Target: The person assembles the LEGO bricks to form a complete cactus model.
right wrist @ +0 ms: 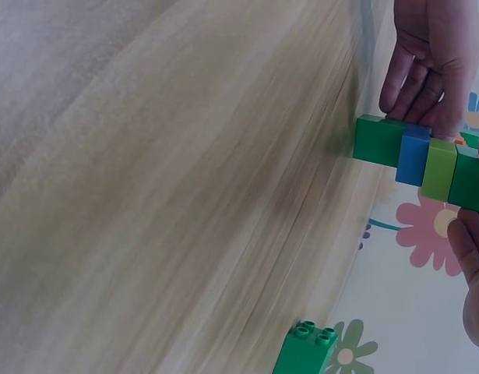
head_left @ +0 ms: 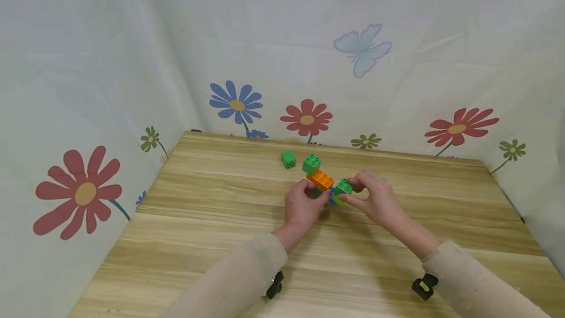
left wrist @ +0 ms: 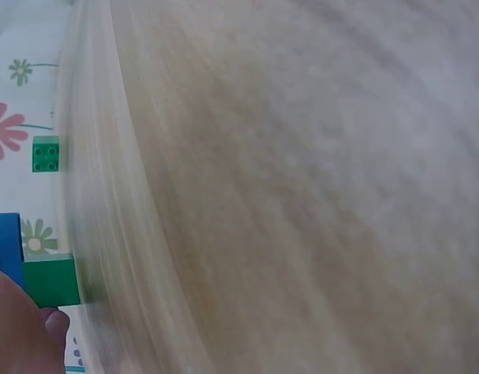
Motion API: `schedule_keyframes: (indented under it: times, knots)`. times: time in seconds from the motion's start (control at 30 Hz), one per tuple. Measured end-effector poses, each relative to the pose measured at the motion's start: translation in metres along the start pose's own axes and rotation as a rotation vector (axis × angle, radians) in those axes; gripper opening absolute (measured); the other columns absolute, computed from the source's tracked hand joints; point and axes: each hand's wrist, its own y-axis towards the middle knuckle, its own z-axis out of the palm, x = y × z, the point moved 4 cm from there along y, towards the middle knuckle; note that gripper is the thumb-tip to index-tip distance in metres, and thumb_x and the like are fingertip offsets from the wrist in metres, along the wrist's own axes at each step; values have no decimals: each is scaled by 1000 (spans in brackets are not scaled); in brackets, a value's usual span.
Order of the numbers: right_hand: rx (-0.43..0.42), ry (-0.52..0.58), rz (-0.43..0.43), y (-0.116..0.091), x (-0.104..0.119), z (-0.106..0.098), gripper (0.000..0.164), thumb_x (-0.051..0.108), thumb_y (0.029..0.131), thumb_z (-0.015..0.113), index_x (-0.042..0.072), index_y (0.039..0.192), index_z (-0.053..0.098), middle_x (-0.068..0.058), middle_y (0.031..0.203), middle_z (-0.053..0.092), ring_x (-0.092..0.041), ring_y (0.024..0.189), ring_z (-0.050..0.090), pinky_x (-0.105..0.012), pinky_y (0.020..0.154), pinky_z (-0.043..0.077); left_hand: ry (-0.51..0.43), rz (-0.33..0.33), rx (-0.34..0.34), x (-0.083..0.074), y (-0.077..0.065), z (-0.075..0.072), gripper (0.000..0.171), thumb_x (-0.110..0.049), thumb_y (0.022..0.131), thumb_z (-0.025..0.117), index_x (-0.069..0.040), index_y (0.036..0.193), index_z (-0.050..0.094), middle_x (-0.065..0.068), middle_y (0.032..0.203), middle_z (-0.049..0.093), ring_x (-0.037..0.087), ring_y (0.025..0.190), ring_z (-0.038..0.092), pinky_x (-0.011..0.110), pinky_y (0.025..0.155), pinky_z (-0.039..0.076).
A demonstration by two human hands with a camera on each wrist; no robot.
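My left hand [head_left: 303, 205] grips the side of a built stack of toy bricks. In the right wrist view the stack runs from a green brick [right wrist: 377, 140] at the table through a blue brick [right wrist: 413, 156] and a lime brick [right wrist: 439, 169] to a dark green brick [right wrist: 466, 181]. My right hand [head_left: 377, 200] pinches that dark green brick between thumb and fingers, right at the lime one. An orange brick [head_left: 321, 179] reaches out to the far left of the stack, bearing another green brick [head_left: 311, 163]. The left fingers partly hide the lower bricks.
One loose green brick [head_left: 288, 159] lies on the wooden table [head_left: 212, 200] behind the stack, to the left. Another loose green brick [right wrist: 305, 351] is on the right, mostly hidden by my right hand in the head view. A flowered curtain [head_left: 273, 63] borders the table.
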Motion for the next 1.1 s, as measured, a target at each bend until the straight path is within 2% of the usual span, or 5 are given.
schedule_keyframes:
  times: [0.47,0.77,1.1]
  knots:
    - [-51,4,-32,-4,-4,4,39,12,75,98,8,97,66,-5,92,71,-20,81,69,-46,65,62,-8,8,4,0,2,0,32,-30,89,90,-9,101,70,3,100,76,12,84,64,31,79,61]
    - [-47,-10,-37,-4,-2,4,40,13,74,99,8,98,67,-4,92,71,-19,81,70,-37,68,61,-6,-2,7,-1,0,0,32,-31,89,90,-10,101,70,3,101,75,14,87,65,33,82,61]
    - [-15,5,20,-4,-1,2,38,14,76,98,7,101,70,-4,94,72,-19,83,71,-40,72,63,-17,15,5,2,0,0,31,-30,88,91,-11,100,70,2,99,76,14,87,67,32,80,62]
